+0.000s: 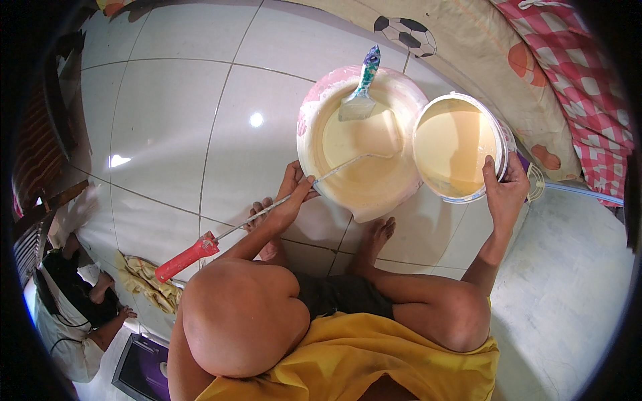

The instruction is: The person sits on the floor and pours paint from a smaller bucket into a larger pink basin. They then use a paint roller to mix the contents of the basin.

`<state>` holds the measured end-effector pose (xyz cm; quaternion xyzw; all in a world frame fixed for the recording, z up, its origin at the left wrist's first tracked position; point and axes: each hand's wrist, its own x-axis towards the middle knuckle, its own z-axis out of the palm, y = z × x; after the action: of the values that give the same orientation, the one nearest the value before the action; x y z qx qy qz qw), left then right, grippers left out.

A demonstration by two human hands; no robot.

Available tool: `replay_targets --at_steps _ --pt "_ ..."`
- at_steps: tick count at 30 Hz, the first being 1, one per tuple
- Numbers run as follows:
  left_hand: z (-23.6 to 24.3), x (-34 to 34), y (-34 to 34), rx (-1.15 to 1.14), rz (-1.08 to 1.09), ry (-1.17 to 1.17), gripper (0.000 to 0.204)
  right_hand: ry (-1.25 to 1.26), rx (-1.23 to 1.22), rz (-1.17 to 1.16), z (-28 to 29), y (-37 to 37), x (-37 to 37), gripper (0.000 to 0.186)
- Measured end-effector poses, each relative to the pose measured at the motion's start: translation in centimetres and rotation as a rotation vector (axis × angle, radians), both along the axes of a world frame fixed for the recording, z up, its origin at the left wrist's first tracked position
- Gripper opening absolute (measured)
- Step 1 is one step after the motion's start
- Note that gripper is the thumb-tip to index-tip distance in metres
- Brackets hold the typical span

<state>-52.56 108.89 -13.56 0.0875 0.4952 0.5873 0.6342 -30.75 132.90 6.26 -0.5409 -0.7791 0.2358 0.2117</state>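
Note:
My left hand [293,195] is closed round the metal rod of a paint roller [259,212], at the rim of a wide, pale, paint-smeared basin [309,110]. The roller's red handle [187,259] points back toward my left knee. Its rod reaches over the cream paint [341,175]; the roller head is hidden. A flat paintbrush [366,77] with a green and blue handle leans inside the basin, bristles down. My right hand [505,187] grips the right side of a white bucket [461,97], thumb over the rim. The bucket holds cream paint and stands against the basin's right side.
A mattress [461,53] with football prints and a checked red cloth [535,40] lie at the far right. My bare feet [381,234] stand just before the basin. Another person's hand [126,314] shows at the lower left, near a yellowish cloth [150,284].

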Motion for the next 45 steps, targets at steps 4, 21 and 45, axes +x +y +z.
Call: replay_targets --at_steps 4,21,45 --pt "-0.4 0.2 0.1 -0.016 -0.004 -0.029 0.042 -0.069 0.033 -0.027 0.1 0.3 0.7 0.033" --pt "0.5 -0.1 0.0 -0.027 -0.009 -0.013 0.040 0.079 -0.035 0.016 -0.7 2.0 2.8 0.022" --pt "0.2 0.1 0.1 -0.049 0.001 0.009 0.044 0.149 -0.087 -0.015 -0.9 1.8 2.9 0.022"
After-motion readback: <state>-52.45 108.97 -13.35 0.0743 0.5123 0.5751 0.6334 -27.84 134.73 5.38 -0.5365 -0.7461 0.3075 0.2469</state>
